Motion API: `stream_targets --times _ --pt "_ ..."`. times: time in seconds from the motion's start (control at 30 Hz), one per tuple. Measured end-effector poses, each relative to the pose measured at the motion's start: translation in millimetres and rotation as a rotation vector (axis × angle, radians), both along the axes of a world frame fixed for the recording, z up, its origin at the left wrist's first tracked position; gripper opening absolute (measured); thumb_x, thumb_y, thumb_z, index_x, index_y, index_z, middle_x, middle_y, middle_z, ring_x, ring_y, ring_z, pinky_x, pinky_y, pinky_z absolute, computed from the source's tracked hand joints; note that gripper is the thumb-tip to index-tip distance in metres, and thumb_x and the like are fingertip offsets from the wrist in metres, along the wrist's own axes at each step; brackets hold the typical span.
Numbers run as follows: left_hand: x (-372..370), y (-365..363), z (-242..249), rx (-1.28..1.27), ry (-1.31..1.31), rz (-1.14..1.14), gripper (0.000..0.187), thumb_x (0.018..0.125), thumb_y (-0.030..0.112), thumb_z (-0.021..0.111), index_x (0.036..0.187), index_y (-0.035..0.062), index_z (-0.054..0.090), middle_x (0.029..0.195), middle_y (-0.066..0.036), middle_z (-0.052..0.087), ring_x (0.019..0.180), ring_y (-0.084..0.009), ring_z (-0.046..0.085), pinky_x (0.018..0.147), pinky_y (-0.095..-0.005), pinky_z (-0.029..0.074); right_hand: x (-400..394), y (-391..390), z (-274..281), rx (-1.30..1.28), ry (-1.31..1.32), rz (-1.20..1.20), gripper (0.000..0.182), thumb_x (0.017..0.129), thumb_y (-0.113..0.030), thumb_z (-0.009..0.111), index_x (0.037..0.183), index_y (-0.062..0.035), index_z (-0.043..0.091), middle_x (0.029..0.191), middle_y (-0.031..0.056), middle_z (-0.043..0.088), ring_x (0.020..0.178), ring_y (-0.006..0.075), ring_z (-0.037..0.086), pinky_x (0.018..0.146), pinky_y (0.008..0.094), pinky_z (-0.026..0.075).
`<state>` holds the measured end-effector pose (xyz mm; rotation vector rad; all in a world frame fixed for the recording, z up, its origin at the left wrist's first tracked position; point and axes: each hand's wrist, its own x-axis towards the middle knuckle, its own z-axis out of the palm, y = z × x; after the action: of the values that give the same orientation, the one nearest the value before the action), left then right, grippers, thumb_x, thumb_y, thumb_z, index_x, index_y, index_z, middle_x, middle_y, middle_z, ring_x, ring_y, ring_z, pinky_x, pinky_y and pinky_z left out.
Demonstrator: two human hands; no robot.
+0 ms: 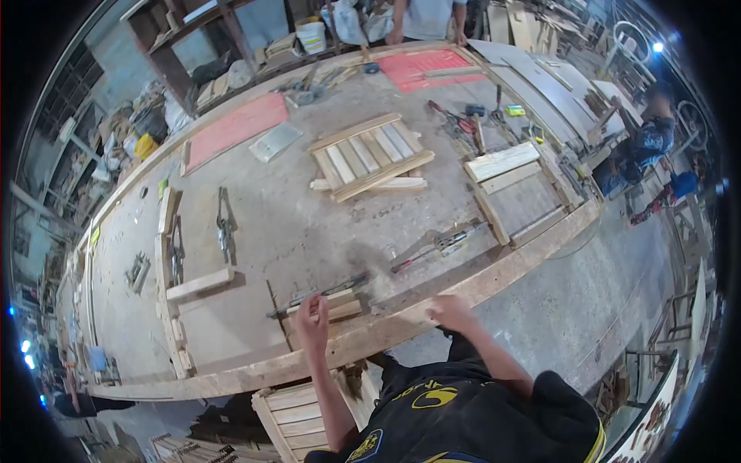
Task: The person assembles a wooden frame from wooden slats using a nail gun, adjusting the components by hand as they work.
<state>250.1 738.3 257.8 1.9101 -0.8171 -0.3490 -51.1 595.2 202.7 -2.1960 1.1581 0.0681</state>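
Note:
My left hand (312, 316) is raised at the table's near edge with its fingers curled; whatever may be in them is too small to make out. Just beyond it lie short wooden pieces (340, 307) and a long metal bar clamp (340, 287). My right hand (452, 313) hovers over the near edge, fingers closed, and I cannot see what they hold, if anything. Further in, a clamp with a red part (413, 261) lies along the table. A slatted wooden frame (372, 154) rests on other wood in the middle.
The big worktable (262, 224) carries red panels (239, 133), a second wooden frame (513, 189), mallets (475, 112) and clamps (224, 224). A person (428, 19) stands at the far side; another person (652, 135) is at the right. Slatted frames (293, 417) stand below the near edge.

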Motion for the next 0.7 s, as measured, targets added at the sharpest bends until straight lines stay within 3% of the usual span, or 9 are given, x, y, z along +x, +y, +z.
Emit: stream_targets --times 0.2,0.27,0.3,0.37,0.4,0.47,0.5,0.6,0.7 --pt "-76.7 -103.0 33.0 0.047 -0.041 -0.194 0.023 0.086 0.014 0.062 0.104 -0.0005 0.061 0.09 -0.012 0.067 0.081 -0.0185 0.065 0.074 -0.0297 0.05 -140.8 -131.3 -23.0 -0.043 -0.153 -0.406 0.037 0.081 -0.033 0.062 0.099 -0.0014 0.065 0.089 0.0189 0.066 0.084 0.0334 0.064 0.071 0.0398 0.05" --pt "-113.0 -104.1 18.4 0.076 -0.027 -0.103 0.022 0.086 0.011 0.061 0.105 0.0003 0.061 0.088 -0.013 0.067 0.081 -0.021 0.066 0.074 -0.0314 0.05 -160.3 -196.0 -65.5 0.27 -0.459 -0.467 0.026 0.083 -0.025 0.062 0.091 -0.0011 0.066 0.075 0.0093 0.067 0.069 0.0178 0.064 0.061 0.031 0.051" --pt "-128.0 -103.3 -0.4 0.086 0.04 -0.005 0.022 0.085 0.011 0.061 0.105 0.0 0.061 0.087 -0.013 0.067 0.081 -0.0227 0.066 0.073 -0.0315 0.05 -153.6 -234.8 -89.6 0.264 -0.45 -0.373 0.026 0.083 -0.025 0.062 0.091 -0.0011 0.066 0.075 0.0093 0.067 0.069 0.0178 0.064 0.061 0.031 0.051" --pt "-166.1 -89.5 -44.8 0.147 0.106 0.145 0.022 0.085 0.011 0.06 0.105 -0.0003 0.061 0.086 -0.014 0.066 0.081 -0.0248 0.066 0.073 -0.0319 0.05 -137.1 -290.3 -138.9 0.885 -0.819 -0.526 0.024 0.082 -0.026 0.063 0.088 -0.0027 0.068 0.075 0.0054 0.065 0.066 0.0132 0.06 0.06 0.0286 0.05" --pt "-186.6 -80.4 -64.7 0.2 0.094 0.214 0.022 0.086 0.012 0.06 0.105 -0.0002 0.061 0.085 -0.014 0.066 0.081 -0.0253 0.065 0.073 -0.0321 0.05 -112.5 -320.6 -134.8 0.89 -0.83 -0.467 0.024 0.082 -0.026 0.063 0.088 -0.0027 0.068 0.075 0.0054 0.065 0.066 0.0132 0.06 0.06 0.0286 0.05" --pt "-233.1 -71.4 -54.3 0.338 -0.053 0.225 0.023 0.089 0.013 0.057 0.106 -0.0004 0.061 0.086 -0.011 0.066 0.08 -0.0196 0.065 0.074 -0.0318 0.05 -60.8 -353.3 -124.2 0.291 -0.18 -0.187 0.025 0.08 -0.025 0.065 0.093 -0.0033 0.066 0.078 0.0047 0.065 0.069 0.014 0.06 0.062 0.0288 0.049" --pt "-251.6 -70.9 -46.8 0.348 -0.046 0.27 0.023 0.089 0.013 0.057 0.106 -0.0004 0.061 0.086 -0.011 0.066 0.08 -0.0196 0.065 0.074 -0.0318 0.05 -40.8 -376.9 -133.3 0.268 -0.25 -0.148 0.026 0.079 -0.026 0.066 0.093 -0.0037 0.065 0.077 0.0047 0.064 0.07 0.014 0.059 0.064 0.0296 0.048" --pt "-312.3 -79.1 -30.5 -0.105 0.673 0.429 0.03 0.092 0.019 0.054 0.111 -0.0039 0.058 0.093 -0.011 0.067 0.078 -0.0161 0.064 0.072 -0.0297 0.05 29.9 -451.0 -176.7 0.05 -0.547 -0.1 0.029 0.076 -0.029 0.07 0.085 -0.0022 0.064 0.073 0.0064 0.062 0.071 0.0158 0.057 0.068 0.0328 0.046" --pt "-323.9 -98.2 -8.4 -0.048 0.783 0.467 0.03 0.093 0.019 0.053 0.112 -0.004 0.057 0.092 -0.013 0.066 0.079 -0.0181 0.064 0.072 -0.0284 0.051 68.2 -471.2 -155.5 -0.026 -0.56 -0.182 0.036 0.074 -0.033 0.072 0.082 0.0009 0.064 0.075 0.0092 0.062 0.072 0.0162 0.057 0.064 0.0342 0.046"
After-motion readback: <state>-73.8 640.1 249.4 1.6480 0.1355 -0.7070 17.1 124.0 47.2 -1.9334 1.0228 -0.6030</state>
